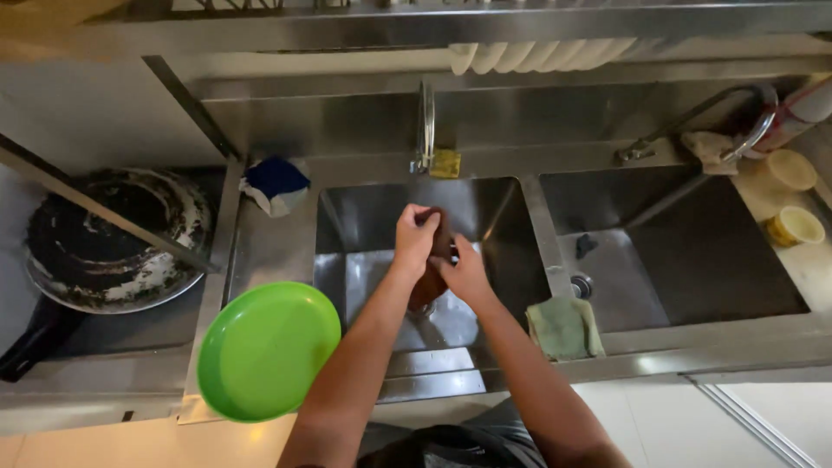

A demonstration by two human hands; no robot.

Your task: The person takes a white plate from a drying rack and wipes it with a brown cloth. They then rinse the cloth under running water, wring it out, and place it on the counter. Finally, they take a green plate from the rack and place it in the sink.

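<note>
— What does the person hold, and why over the sink (511, 225)?
— Both hands grip a dark brown thing (438, 251); left hand (416, 236) wraps its top, right hand (466, 270) cups its side; likely so drips fall in the basin.
— Around them?
— Steel counter; blackened pan (113, 238); green plate (267, 349); cloth (565, 328).

Two sink basins (485, 204); one green plate (267, 351); one pan (113, 238); two yellow cups (793, 169).

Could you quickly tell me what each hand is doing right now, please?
Left hand: closed on the dark brown object over the sink.
Right hand: closed on the same object.
</note>
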